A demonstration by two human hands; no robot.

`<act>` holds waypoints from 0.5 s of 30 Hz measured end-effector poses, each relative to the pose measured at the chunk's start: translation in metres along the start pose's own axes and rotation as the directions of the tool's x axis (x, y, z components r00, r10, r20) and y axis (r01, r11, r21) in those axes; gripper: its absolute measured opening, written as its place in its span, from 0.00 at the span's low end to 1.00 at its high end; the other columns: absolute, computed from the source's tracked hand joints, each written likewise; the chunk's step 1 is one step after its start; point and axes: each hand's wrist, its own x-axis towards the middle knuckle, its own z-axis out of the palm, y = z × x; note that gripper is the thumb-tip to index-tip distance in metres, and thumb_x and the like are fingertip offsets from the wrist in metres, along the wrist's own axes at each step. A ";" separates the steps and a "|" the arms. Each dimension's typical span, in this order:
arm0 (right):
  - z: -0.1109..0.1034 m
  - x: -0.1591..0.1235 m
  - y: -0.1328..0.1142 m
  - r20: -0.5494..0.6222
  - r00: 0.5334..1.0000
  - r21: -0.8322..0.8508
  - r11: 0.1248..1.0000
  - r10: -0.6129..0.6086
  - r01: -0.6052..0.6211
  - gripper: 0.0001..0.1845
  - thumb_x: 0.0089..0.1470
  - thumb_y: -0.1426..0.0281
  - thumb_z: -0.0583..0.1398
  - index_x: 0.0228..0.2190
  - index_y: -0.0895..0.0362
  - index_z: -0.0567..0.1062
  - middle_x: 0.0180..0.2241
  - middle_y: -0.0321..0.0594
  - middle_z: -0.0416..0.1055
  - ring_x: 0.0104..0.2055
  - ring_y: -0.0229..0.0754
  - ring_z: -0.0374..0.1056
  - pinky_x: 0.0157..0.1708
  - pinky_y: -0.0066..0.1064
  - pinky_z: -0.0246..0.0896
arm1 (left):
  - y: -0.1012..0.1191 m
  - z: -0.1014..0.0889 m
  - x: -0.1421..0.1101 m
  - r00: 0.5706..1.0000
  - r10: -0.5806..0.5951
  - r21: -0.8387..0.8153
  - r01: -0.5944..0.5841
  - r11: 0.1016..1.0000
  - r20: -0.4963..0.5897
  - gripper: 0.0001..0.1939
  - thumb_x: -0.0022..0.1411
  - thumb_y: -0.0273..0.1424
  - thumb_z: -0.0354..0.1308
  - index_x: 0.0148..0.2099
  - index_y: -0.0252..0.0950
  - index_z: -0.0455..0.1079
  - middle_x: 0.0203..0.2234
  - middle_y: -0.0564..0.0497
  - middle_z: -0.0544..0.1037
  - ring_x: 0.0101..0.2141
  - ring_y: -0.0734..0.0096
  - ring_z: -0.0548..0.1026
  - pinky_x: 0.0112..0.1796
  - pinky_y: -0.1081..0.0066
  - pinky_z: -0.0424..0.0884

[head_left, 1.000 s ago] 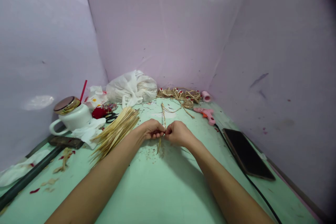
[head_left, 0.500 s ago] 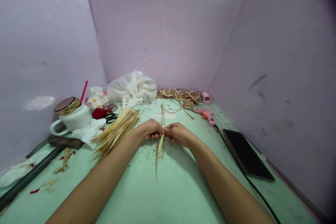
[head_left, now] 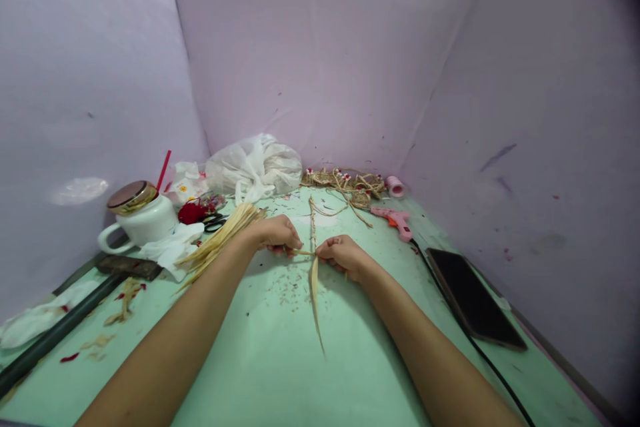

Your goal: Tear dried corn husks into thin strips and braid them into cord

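A thin straw-coloured braid [head_left: 313, 223] lies lengthwise on the green table, its near end between my hands. My left hand [head_left: 279, 235] pinches a flat strand that stretches sideways from the braid's end. Close to that junction, my right hand [head_left: 343, 256] is closed at the braid's end, with a short bit of strand showing under its fingers. A loose pale strand [head_left: 315, 293] hangs from the same spot toward me. Beside my left forearm rests a bundle of dry straw strips [head_left: 223, 237], partly hidden by the arm.
Left stand a white mug [head_left: 147, 220] with a lid, a hammer [head_left: 129, 267], black scissors [head_left: 214, 222] and red yarn [head_left: 193, 213]. A plastic bag [head_left: 255, 167] and braided pieces [head_left: 345, 180] lie at the back. Right are a pink glue gun [head_left: 397, 221], its cord and a dark phone [head_left: 475, 297].
My left hand has moved left, away from the braid, drawing a strand out sideways. My right hand stays near the braid's end. The loose strand now points slightly right.
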 end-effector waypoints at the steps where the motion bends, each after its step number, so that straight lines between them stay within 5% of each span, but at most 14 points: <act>1: 0.000 0.001 0.001 0.014 1.000 0.005 1.000 0.005 -0.005 0.04 0.38 0.76 0.57 0.16 0.61 0.68 0.10 0.30 0.58 0.10 0.27 0.43 0.11 0.24 0.33 | -0.001 -0.009 -0.003 0.998 -0.010 -0.001 0.010 1.000 -0.065 0.09 0.41 0.30 0.59 0.28 0.31 0.72 0.17 0.51 0.74 0.13 0.82 0.59 0.14 0.78 0.51; 3: -0.001 0.003 0.004 0.034 0.999 0.009 1.000 0.014 -0.014 0.05 0.38 0.75 0.58 0.15 0.61 0.67 0.10 0.29 0.56 0.10 0.26 0.42 0.11 0.24 0.31 | -0.004 -0.028 -0.008 0.972 -0.018 -0.012 0.015 1.000 -0.234 0.09 0.42 0.30 0.59 0.29 0.31 0.72 0.17 0.51 0.73 0.13 0.82 0.60 0.15 0.78 0.53; 7: -0.003 0.005 0.008 0.059 0.998 0.032 0.999 0.027 -0.029 0.06 0.39 0.74 0.58 0.15 0.60 0.66 0.10 0.29 0.56 0.11 0.26 0.41 0.11 0.24 0.31 | -0.011 -0.056 -0.017 0.851 -0.056 -0.033 0.046 0.998 -0.522 0.06 0.42 0.28 0.58 0.26 0.31 0.71 0.13 0.54 0.68 0.14 0.81 0.60 0.17 0.78 0.56; 11: -0.004 0.005 0.007 0.079 0.996 0.034 0.999 0.028 -0.031 0.06 0.39 0.74 0.58 0.16 0.61 0.66 0.10 0.30 0.55 0.11 0.26 0.41 0.11 0.23 0.31 | -0.021 -0.055 -0.011 0.813 -0.059 0.099 0.142 0.985 -0.579 0.05 0.41 0.26 0.57 0.26 0.32 0.71 0.13 0.53 0.68 0.18 0.75 0.66 0.20 0.77 0.59; 15: -0.004 0.005 0.008 0.104 0.994 0.046 0.999 0.023 -0.028 0.05 0.38 0.75 0.58 0.16 0.61 0.66 0.11 0.30 0.56 0.11 0.26 0.41 0.11 0.23 0.30 | -0.033 -0.040 0.006 0.743 -0.035 0.348 0.354 0.868 -0.669 0.08 0.41 0.26 0.55 0.28 0.32 0.72 0.24 0.43 0.76 0.28 0.64 0.73 0.24 0.75 0.62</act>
